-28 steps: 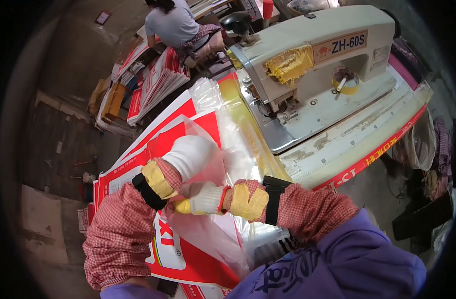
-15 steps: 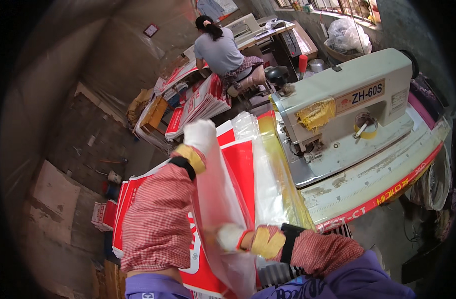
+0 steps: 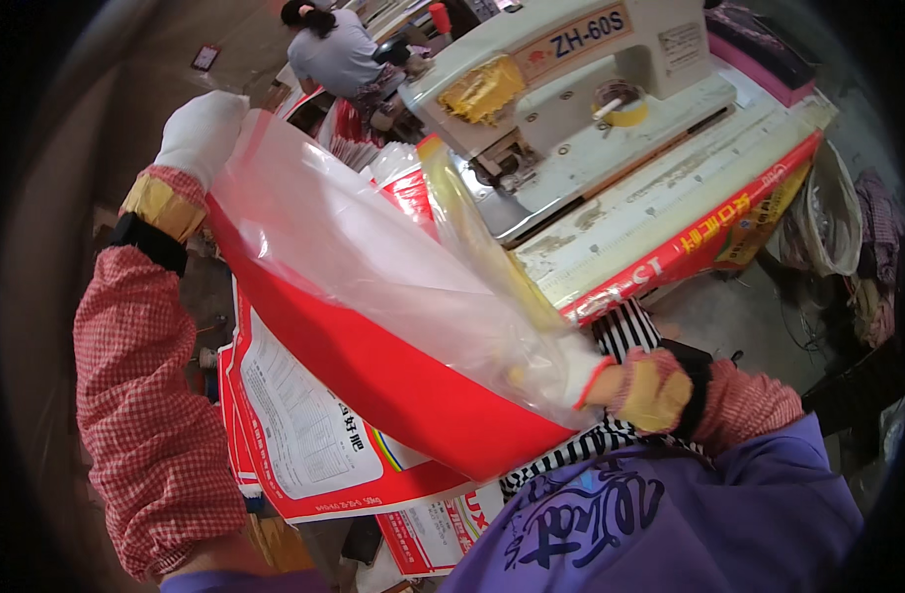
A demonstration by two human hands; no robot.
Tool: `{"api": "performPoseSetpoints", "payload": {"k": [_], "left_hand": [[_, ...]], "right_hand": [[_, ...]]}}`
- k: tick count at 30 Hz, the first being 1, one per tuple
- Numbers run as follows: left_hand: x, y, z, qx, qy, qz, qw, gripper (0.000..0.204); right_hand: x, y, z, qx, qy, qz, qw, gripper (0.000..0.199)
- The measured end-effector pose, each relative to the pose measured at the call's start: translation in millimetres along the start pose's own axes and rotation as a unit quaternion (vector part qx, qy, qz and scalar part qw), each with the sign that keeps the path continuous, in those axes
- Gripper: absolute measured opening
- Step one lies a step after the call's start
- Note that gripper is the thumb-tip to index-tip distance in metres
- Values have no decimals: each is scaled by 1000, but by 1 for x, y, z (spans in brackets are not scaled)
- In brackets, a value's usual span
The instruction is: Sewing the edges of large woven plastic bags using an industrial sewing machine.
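A red and white printed sack [image 3: 373, 371] is stretched at a slant in front of me, with a clear plastic liner [image 3: 354, 242] showing along its upper side. My left hand [image 3: 204, 136], in a white glove, is raised at the far left and closed on one corner of the sack and liner. Lower right, close to my body, my right hand [image 3: 579, 368] in its white glove is closed on the other end; its fingers are partly hidden by the plastic. Under the sack lie more printed sacks [image 3: 309, 425].
A pale green sewing machine [image 3: 660, 59] stands on a worn table [image 3: 660, 222] at the right. Yellow film [image 3: 462, 208] hangs along the table's left edge. A roll of tape [image 3: 625, 111] rests in the machine's opening. Another person [image 3: 339, 54] sits beyond.
My left hand has swung left and up, spreading the sack wide. The right hand has moved right and nearer my body. The view has turned, so the machine appears further left and higher.
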State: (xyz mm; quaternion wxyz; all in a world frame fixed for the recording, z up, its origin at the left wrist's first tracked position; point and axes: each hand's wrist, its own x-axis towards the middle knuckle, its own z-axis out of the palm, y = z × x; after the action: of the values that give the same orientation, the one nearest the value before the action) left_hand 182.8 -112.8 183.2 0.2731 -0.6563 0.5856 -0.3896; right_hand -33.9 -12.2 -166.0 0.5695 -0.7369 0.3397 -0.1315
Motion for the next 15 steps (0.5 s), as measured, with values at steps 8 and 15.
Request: {"api": "performPoseSetpoints", "payload": {"k": [8,15], "left_hand": [[4,41,-4,31,-11,45,998,23],[9,52,8,46,-27,49,997,23]], "right_hand": [[-15,-21,-55,-167,457,-43,873,48],[-40,-47,-40,232,150,-183,944,63]]}}
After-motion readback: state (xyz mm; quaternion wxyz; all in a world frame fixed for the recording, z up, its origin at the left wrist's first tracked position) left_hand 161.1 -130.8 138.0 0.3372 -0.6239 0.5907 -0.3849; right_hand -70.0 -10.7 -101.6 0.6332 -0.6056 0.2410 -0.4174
